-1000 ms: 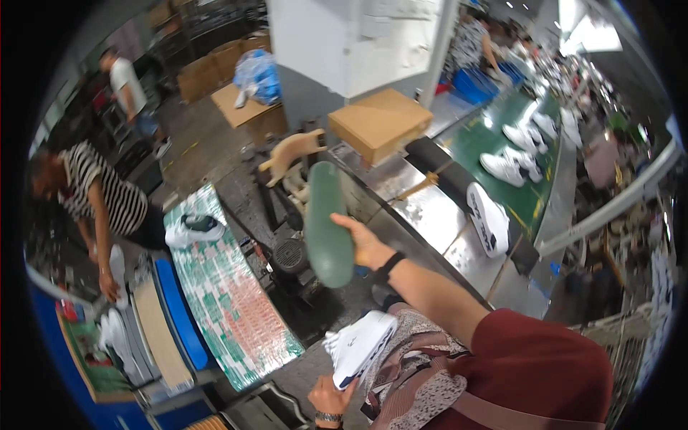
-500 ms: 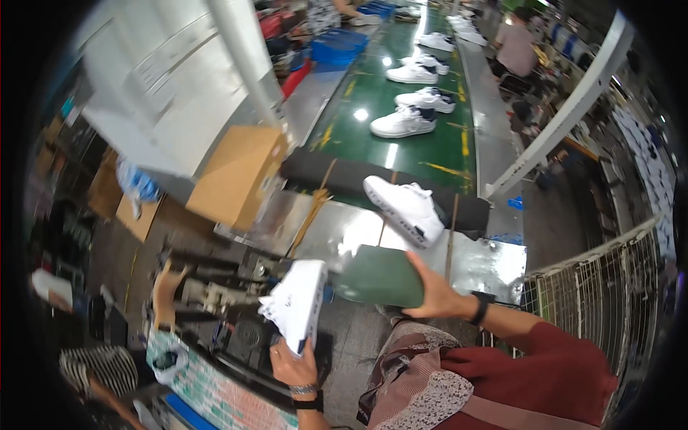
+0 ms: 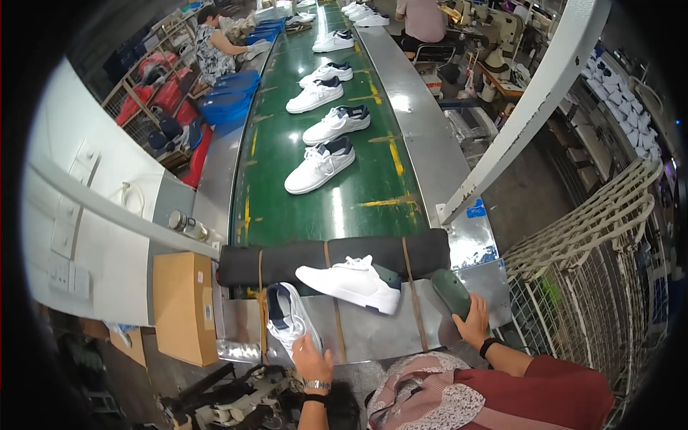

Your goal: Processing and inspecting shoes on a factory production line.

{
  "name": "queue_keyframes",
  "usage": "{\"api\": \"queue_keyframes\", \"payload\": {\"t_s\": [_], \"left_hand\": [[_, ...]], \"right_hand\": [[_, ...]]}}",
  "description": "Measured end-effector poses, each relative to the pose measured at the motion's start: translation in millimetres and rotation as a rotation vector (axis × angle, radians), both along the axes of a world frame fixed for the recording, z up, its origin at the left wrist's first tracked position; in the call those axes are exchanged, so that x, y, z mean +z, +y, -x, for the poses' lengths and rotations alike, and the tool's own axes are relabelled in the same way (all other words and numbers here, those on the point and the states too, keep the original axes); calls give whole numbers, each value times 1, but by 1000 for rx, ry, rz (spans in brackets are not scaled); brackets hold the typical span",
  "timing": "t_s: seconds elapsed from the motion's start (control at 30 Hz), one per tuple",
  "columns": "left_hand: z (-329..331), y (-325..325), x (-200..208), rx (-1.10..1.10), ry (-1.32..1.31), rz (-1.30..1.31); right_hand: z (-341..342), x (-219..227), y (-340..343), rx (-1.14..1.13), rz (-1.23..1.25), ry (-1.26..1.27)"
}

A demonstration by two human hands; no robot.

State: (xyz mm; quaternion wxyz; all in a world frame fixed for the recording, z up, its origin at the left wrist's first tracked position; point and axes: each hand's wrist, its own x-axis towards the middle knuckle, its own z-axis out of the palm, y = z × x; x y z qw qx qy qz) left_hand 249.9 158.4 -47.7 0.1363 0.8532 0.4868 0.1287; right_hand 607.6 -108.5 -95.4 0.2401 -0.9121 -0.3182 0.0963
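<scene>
My left hand [image 3: 311, 357] rests on a white sneaker with a dark lining [image 3: 289, 319], which lies on the metal plate [image 3: 373, 333] at the near end of the line. My right hand [image 3: 473, 325] grips a dark green shoe last [image 3: 451, 292] at the plate's right side. Between my hands lies another white sneaker [image 3: 351, 282], on its side against a black roller [image 3: 287, 259].
A green conveyor belt [image 3: 358, 201] carries several white sneakers [image 3: 319, 166] away from me. A cardboard box [image 3: 183, 307] stands at left, a wire cage [image 3: 602, 272] at right. Seated people [image 3: 215, 47] work along the belt at the far end.
My view has swung onto the conveyor. My left hand has set the white sneaker down on the plate, and my right hand has brought the green last down to the plate's right side.
</scene>
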Motion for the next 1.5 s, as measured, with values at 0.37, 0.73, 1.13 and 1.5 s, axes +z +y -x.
{"api": "queue_keyframes", "payload": {"t_s": [0.37, 0.73, 1.13, 1.5], "left_hand": [[-174, 155, -17, -729, 394, -72], [-81, -28, 67, 125, -363, 422], [80, -179, 74, 1044, -926, 17], [221, -168, 96, 1189, -1236, -31]], "right_hand": [[0, -10, -1, 14, 42, -45], [59, 106, 133, 246, -666, 1036], [386, 130, 254, 1340, -443, 788], [571, 193, 273, 1675, -361, 481]]}}
